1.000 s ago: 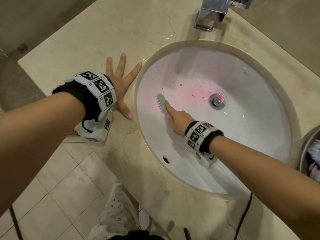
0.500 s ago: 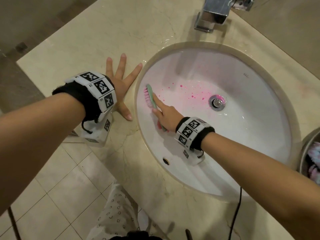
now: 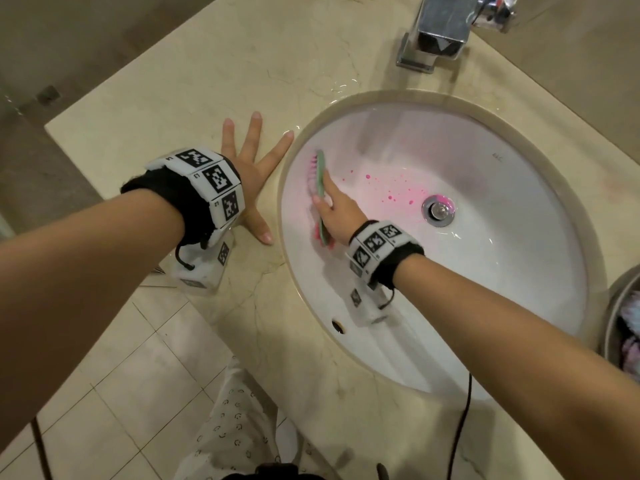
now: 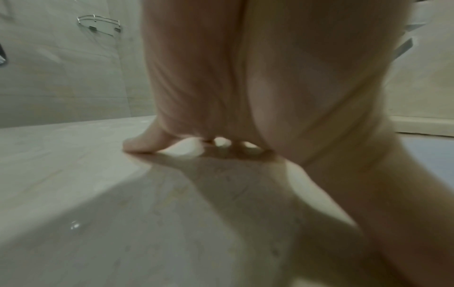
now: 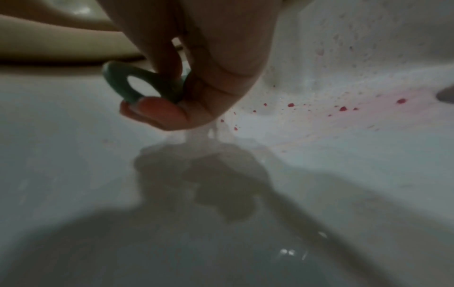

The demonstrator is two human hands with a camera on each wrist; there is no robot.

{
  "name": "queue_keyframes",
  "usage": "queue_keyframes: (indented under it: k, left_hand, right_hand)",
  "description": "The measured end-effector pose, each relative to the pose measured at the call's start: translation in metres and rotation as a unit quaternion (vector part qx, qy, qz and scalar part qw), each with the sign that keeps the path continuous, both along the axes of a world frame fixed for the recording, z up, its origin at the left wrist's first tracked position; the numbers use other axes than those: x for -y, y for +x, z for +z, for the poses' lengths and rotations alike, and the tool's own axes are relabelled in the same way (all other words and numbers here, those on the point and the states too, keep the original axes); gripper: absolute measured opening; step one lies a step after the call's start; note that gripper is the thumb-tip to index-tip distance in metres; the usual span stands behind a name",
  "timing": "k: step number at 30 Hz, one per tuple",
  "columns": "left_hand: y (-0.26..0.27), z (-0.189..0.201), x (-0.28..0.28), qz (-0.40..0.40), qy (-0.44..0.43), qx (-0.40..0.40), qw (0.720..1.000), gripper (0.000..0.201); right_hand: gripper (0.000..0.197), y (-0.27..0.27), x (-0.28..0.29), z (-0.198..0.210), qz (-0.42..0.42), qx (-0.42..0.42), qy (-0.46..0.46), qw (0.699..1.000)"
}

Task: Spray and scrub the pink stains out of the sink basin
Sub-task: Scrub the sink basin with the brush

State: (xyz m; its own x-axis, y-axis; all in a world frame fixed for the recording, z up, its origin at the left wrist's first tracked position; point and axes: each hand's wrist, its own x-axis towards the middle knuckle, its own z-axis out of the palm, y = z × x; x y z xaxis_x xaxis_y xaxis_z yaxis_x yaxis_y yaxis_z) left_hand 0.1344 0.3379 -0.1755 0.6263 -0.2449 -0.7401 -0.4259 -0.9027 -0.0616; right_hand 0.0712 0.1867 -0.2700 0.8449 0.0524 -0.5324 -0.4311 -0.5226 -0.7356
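Note:
A white oval sink basin (image 3: 502,271) is set into the beige marble counter. Pink stains (image 3: 394,194) speckle the basin floor left of the chrome drain (image 3: 439,210); in the right wrist view the pink stains (image 5: 341,108) lie to the right of my hand. My right hand (image 3: 334,211) grips a green scrub brush (image 3: 320,174) with pink bristles, pressed against the basin's left wall. The brush's looped green handle (image 5: 137,83) shows between my fingers. My left hand (image 3: 251,161) lies flat on the counter with fingers spread, just left of the basin rim.
A chrome faucet (image 3: 440,29) stands behind the basin. A round bin with cloths (image 3: 623,327) sits at the right edge. A black cable (image 3: 460,427) hangs over the counter's front. Tiled floor (image 3: 104,393) lies below left. A glass corner shelf (image 4: 98,23) hangs on the wall.
My right hand has slid the brush leftward and up the basin's left wall, away from the pink spots. The left hand has stayed put on the counter.

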Motion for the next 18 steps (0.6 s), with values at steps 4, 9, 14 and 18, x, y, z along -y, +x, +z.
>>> queue_keyframes:
  k: [4,9,14,18]
  left_hand:
    - [-0.001,0.002,-0.001,-0.007,0.000,-0.004,1.000,0.156]
    - [-0.003,0.010,-0.002,-0.026,-0.009,-0.006,1.000,0.152]
    - [-0.016,0.015,-0.016,-0.131,-0.076,0.012,0.988,0.129]
    - [-0.031,0.013,-0.023,-0.134,-0.074,0.012,0.988,0.134]
  right_hand:
    - [0.057,-0.033,0.019,0.003,0.120,-0.025,-0.073,0.990]
    - [0.054,-0.051,0.028,0.004,0.108,-0.040,-0.077,0.990]
    - [0.052,-0.060,0.030,0.009,0.106,-0.051,-0.075,0.990]
    - [0.051,-0.059,0.038,0.006,0.131,-0.038,-0.133,0.982]
